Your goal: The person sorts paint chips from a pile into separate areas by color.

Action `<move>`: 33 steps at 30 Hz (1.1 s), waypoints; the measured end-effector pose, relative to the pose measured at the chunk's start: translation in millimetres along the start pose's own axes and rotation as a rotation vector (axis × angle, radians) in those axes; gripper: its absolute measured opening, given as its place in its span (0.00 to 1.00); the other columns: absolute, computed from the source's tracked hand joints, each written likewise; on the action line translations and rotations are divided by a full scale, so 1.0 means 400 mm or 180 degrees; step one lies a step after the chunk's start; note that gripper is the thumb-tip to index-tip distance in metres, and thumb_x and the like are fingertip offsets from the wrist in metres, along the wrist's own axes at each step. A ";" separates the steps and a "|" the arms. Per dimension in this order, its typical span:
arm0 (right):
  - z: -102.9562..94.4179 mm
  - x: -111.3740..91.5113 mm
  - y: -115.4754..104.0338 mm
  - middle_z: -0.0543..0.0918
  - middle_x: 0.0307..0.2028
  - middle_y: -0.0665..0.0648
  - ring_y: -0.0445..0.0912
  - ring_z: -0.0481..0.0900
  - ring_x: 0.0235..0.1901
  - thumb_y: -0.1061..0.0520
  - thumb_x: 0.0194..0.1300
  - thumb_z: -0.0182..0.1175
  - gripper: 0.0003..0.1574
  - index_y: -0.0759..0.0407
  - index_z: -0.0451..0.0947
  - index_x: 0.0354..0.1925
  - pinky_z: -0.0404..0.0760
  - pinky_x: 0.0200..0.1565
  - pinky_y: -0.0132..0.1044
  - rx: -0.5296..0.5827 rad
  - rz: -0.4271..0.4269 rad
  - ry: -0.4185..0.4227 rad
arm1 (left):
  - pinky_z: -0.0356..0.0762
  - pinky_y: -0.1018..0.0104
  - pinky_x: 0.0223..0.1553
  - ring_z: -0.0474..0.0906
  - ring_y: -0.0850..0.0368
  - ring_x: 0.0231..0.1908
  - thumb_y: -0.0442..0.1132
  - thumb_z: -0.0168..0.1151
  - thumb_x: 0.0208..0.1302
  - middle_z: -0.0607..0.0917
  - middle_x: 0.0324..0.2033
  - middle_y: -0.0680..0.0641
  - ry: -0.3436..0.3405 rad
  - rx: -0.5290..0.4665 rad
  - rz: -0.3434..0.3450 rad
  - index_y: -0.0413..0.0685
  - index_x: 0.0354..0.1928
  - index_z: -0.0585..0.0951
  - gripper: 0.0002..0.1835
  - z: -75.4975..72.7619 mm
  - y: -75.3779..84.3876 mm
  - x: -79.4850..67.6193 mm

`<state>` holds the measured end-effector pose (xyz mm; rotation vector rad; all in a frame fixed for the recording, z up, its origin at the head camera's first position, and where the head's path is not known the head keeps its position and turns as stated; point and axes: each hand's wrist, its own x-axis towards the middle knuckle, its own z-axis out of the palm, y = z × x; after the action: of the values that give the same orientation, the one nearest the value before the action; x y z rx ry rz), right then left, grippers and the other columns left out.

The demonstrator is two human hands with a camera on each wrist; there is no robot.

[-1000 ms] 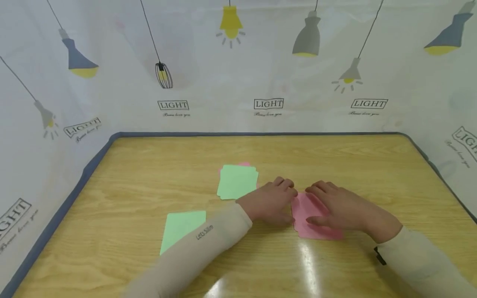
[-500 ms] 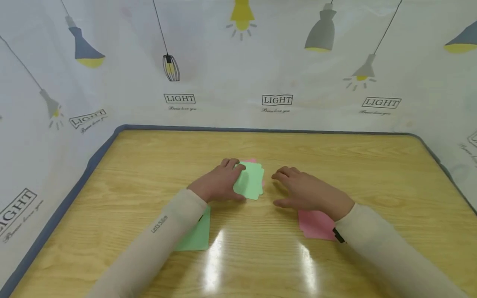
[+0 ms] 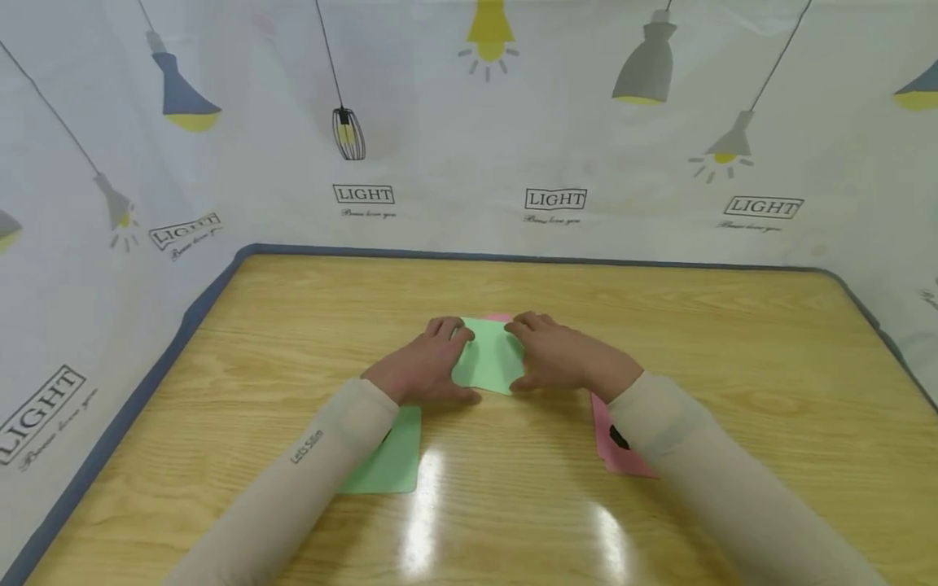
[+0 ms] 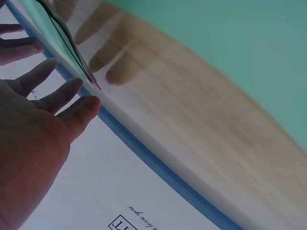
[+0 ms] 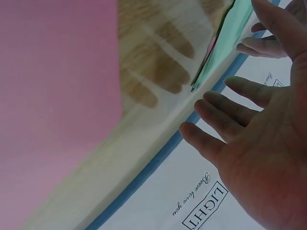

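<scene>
A small stack of square paper sheets [image 3: 487, 358], light green on top with pink showing at its back edge, lies mid-table. My left hand [image 3: 428, 362] is at the stack's left side, fingers spread and loosely bent. At the right side, my right hand [image 3: 564, 354] faces it in a similar pose. Both wrist views show layered green and pink edges of the stack [image 4: 48, 26], with the fingers extended close to it; firm contact cannot be told. Under my left forearm lies green paper [image 3: 399, 464], partly hidden. Pink paper [image 3: 623, 464] lies partly beneath my right forearm.
The wood-grain table [image 3: 513, 521] has a dark blue edge strip [image 3: 440, 255] along its back and sides. White sheeting [image 3: 440, 122] printed with lamps and "LIGHT" rises behind it and on both sides.
Both hands have left the pink paper on the right and moved left to the middle stack. The left hand arrived first; the right hand then closed in from the right. The view shifted slightly.
</scene>
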<state>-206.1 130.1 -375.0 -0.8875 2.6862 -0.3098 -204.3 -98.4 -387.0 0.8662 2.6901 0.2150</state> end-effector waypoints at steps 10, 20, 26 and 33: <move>0.017 0.027 -0.005 0.53 0.73 0.67 0.63 0.53 0.70 0.39 0.61 0.67 0.56 0.66 0.54 0.73 0.61 0.65 0.54 0.0096 0.0015 -0.0077 | 0.61 0.55 0.65 0.46 0.47 0.72 0.64 0.63 0.61 0.52 0.72 0.39 -0.0021 -0.0064 -0.0031 0.39 0.74 0.55 0.51 0.002 -0.013 -0.004; 0.021 0.028 -0.007 0.55 0.72 0.67 0.60 0.55 0.70 0.39 0.64 0.65 0.54 0.65 0.54 0.73 0.62 0.65 0.52 0.0074 -0.0009 -0.0089 | 0.60 0.58 0.65 0.49 0.47 0.70 0.61 0.62 0.63 0.54 0.70 0.40 0.0005 -0.0083 -0.0004 0.37 0.73 0.56 0.48 0.005 -0.017 -0.001; 0.024 0.029 -0.004 0.60 0.67 0.66 0.58 0.63 0.64 0.40 0.63 0.66 0.52 0.65 0.58 0.72 0.69 0.61 0.50 0.0025 -0.0094 0.0051 | 0.67 0.62 0.60 0.56 0.49 0.63 0.58 0.64 0.61 0.59 0.63 0.42 0.0068 -0.0081 0.0003 0.36 0.71 0.58 0.47 -0.002 -0.007 0.009; 0.026 0.026 0.001 0.57 0.70 0.66 0.59 0.61 0.66 0.38 0.62 0.66 0.55 0.66 0.56 0.72 0.68 0.61 0.51 0.0035 -0.0121 0.0082 | 0.71 0.63 0.55 0.62 0.51 0.58 0.58 0.66 0.57 0.61 0.59 0.43 0.0161 -0.0016 -0.0006 0.35 0.70 0.60 0.48 -0.002 -0.006 0.015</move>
<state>-210.8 122.9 -387.1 -0.9387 2.6910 -0.3463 -210.4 -96.9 -388.4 0.8677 2.7356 0.2464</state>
